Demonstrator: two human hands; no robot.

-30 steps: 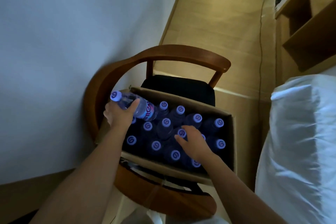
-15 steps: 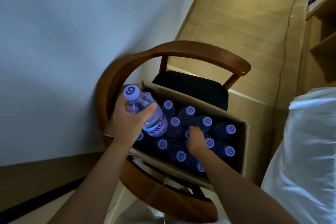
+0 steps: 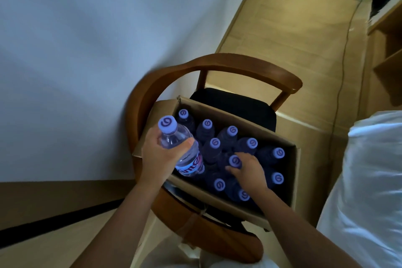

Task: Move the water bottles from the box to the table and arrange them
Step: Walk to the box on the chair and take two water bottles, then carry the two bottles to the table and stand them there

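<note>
Left hand point(image 3: 157, 159) has swung its water bottle point(image 3: 180, 148) upright, fingers wrapped round the shoulder, just above the cardboard box point(image 3: 235, 206) at its 9 o'clock edge. Right hand point(image 3: 248, 169) has closed on a cap point(image 3: 235, 161) mid-box, looks pinched, though it's dim. So a second bottle is about to lift. Box sits on a wooden armchair point(image 3: 239, 65) by a white wall; no table in view.
</note>
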